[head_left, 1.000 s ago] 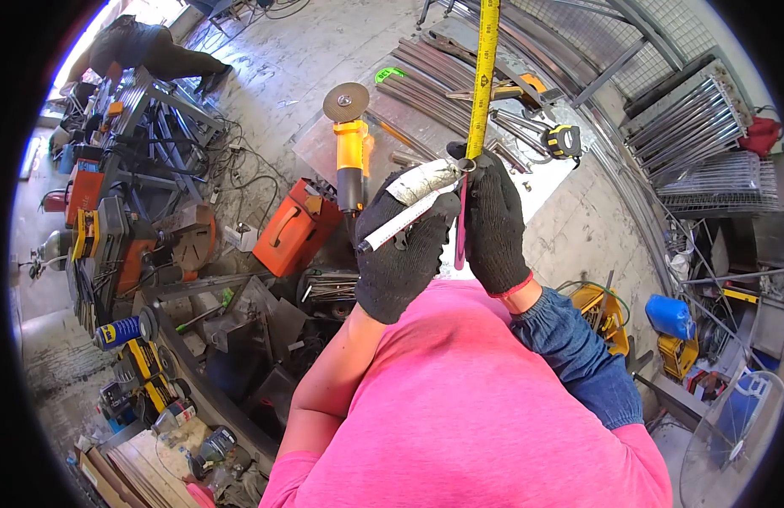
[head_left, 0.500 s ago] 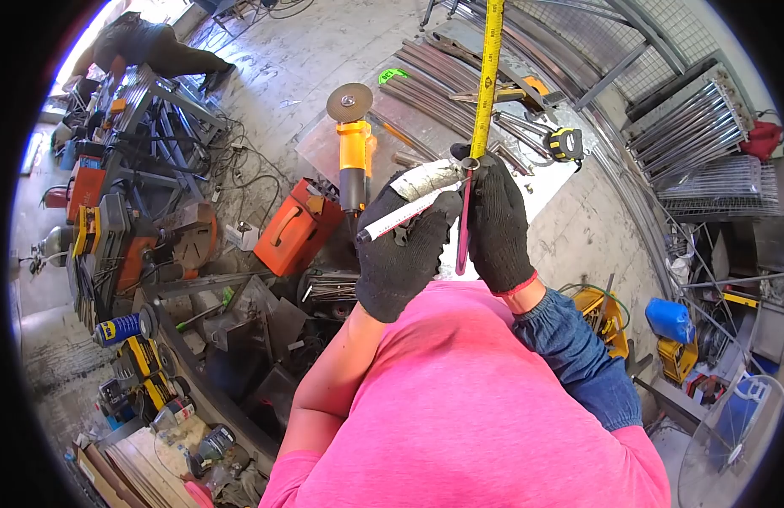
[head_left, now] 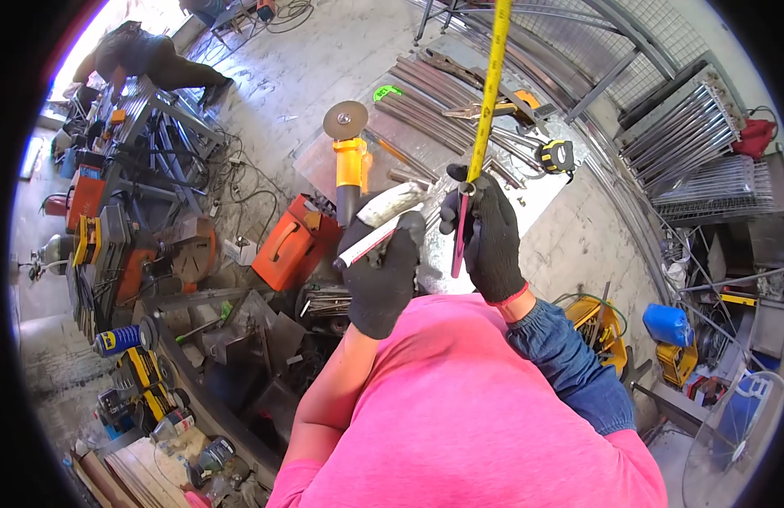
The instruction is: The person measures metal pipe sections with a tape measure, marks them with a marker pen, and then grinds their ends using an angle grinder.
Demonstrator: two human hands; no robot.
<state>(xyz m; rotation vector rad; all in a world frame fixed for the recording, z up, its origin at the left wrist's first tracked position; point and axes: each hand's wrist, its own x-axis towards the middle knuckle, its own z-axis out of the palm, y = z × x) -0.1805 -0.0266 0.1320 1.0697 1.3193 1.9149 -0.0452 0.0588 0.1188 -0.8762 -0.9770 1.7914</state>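
My left hand [head_left: 383, 275], in a black glove, is closed on a white marker-like stick [head_left: 379, 240]. A whitish roll-shaped piece [head_left: 393, 203] lies against the same glove, its lower part hidden. My right hand [head_left: 493, 233], also gloved, is closed around a thin maroon bar [head_left: 459, 241] with a round tube-like end. From that end a yellow measuring tape blade [head_left: 492, 89] stretches up past the frame's top edge. The two hands are apart. Beyond them, metal bars [head_left: 434, 118] and a yellow-black tape measure case [head_left: 555, 157] lie on a sheet.
An angle grinder [head_left: 349, 161] with its disc up stands behind my left hand, beside an orange metal box [head_left: 294, 243]. A person [head_left: 150, 59] bends over metal frames at the upper left. Racks of tubes [head_left: 684, 127] stand at the right, and scrap metal lies at the lower left.
My left hand has moved left and slightly down, away from the maroon bar, with the white stick. My right hand has shifted slightly left and down, still holding the bar.
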